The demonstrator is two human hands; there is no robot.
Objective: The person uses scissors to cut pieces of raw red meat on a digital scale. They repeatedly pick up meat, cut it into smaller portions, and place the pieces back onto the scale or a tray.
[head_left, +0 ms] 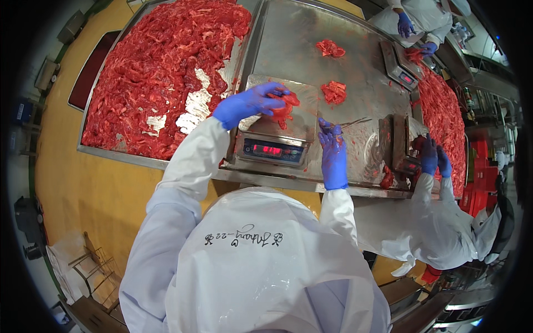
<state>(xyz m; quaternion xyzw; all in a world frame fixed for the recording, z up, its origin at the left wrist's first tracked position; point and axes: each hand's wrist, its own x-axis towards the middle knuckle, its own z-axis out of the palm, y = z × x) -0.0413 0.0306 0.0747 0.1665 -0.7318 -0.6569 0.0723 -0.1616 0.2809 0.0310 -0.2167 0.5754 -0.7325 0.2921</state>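
My left hand (250,104), in a blue glove, reaches over the scale and grips a small bunch of raw red meat (284,112) between thumb and fingers. The meat rests on, or just over, the steel pan of the scale (302,89), whose red display is lit. Right of the scale, my right hand (334,158), also blue-gloved, is closed around slim metal scissors (354,122). Their two thin blades point right over the steel table; the handles are mostly hidden by my fingers.
A large heap of raw meat (161,66) fills the tray at left. Two meat portions (331,48) (334,92) lie on the steel table (288,28). Co-workers' gloved hands (428,155) work at other scales (401,66) on the right, beside another meat heap (444,111).
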